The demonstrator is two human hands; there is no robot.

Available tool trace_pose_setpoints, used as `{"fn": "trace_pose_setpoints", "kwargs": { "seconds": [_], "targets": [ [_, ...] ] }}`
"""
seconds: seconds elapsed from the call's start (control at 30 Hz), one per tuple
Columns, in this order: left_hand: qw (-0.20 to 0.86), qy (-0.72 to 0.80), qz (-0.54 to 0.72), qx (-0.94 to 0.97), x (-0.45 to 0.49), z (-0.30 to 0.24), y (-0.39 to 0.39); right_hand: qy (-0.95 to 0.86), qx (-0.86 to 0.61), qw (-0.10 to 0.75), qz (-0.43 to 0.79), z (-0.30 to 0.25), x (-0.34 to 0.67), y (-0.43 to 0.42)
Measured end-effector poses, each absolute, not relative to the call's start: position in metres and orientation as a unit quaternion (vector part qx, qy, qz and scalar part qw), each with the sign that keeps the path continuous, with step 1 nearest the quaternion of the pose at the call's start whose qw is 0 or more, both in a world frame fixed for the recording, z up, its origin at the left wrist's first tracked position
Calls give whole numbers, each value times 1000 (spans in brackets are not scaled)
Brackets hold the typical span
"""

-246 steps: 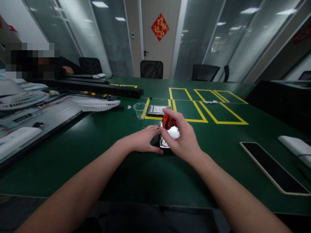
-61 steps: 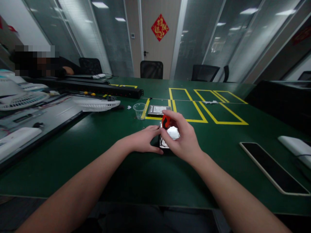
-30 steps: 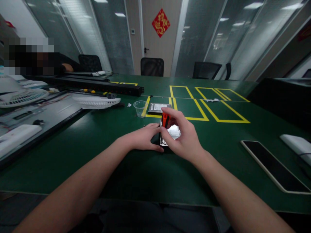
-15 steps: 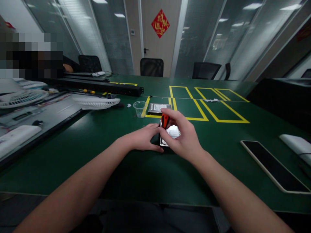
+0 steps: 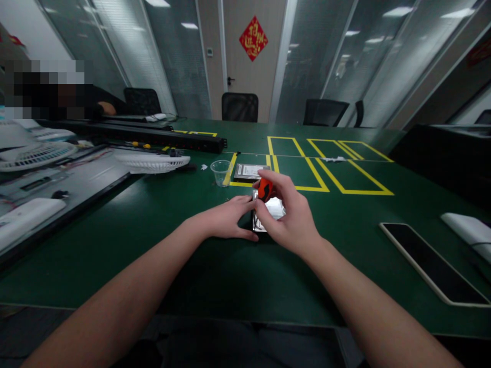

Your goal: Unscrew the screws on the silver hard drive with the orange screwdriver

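Note:
A silver hard drive (image 5: pixel 273 209) lies flat on the green table (image 5: pixel 199 266) in front of me. My left hand (image 5: pixel 226 219) rests flat against its left edge, fingers stretched out and touching it. My right hand (image 5: pixel 292 217) is pinched round the red-and-black handle of a screwdriver (image 5: pixel 264 189) held upright over the drive. The tool's tip is hidden behind my fingers.
A second hard drive (image 5: pixel 249 171) and a clear plastic cup (image 5: pixel 221 173) sit beyond, by yellow tape squares (image 5: pixel 330 174). White fan grilles (image 5: pixel 151 162) and a black power strip (image 5: pixel 153 137) lie left. A tablet (image 5: pixel 431 263) lies right. Another person sits far left.
My right fingers have shifted slightly on the screwdriver handle, which has turned a little. My left hand and the drive stay where they were.

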State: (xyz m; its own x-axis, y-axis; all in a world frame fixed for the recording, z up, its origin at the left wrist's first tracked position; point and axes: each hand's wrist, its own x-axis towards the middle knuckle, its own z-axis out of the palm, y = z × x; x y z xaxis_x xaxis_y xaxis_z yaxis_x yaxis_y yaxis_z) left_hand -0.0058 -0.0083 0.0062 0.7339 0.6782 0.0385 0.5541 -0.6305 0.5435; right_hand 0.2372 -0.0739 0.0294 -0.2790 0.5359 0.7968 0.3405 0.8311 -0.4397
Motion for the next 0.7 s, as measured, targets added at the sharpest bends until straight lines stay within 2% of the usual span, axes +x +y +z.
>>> {"fn": "trace_pose_setpoints", "kwargs": {
  "seconds": [0.7],
  "targets": [
    [264, 351, 127, 889, -6, 5, -9, -801, -246, 542, 60, 33, 236, -73]
  ]
}}
